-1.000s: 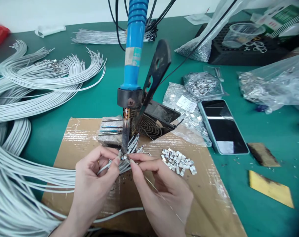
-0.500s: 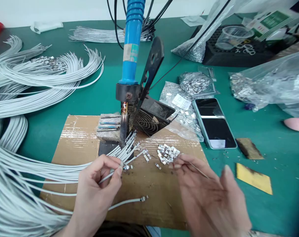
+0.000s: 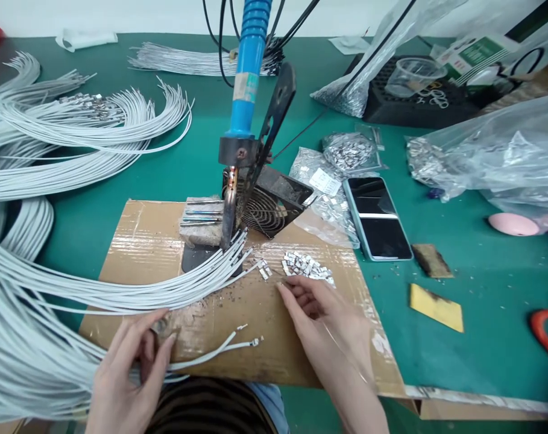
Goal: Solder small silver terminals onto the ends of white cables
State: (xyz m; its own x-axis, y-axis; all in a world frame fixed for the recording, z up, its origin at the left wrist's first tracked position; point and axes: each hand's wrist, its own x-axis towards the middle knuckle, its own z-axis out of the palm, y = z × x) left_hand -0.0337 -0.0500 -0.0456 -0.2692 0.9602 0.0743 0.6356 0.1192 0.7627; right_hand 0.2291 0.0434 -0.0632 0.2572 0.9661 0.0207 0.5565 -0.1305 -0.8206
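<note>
My left hand [image 3: 131, 367] is at the front left of the cardboard [image 3: 255, 313], thumb and forefinger apart with nothing between them. Two white cables [image 3: 210, 354] with small metal ends stretch out to its right. Just above its fingers passes a fanned bundle of white cables [image 3: 165, 292]. My right hand [image 3: 330, 331] pinches thumb and forefinger around a thin solder wire [image 3: 343, 346], which trails back over the wrist. Beyond those fingertips lies a pile of small metal terminals [image 3: 304, 266], with a few more terminals [image 3: 264, 269] to the left.
A blue-handled soldering iron [image 3: 251, 72] stands tip down in a holder above the bundle's ends. Behind it sits a small black fan [image 3: 269, 208]. A phone [image 3: 377, 220], bags of metal parts [image 3: 348, 150] and a yellow sponge [image 3: 436, 307] lie to the right.
My left hand has let go of a white cable and moved down and left; a second cable end now lies at the front. My right hand has turned over and moved left, closing into a pinch.
</note>
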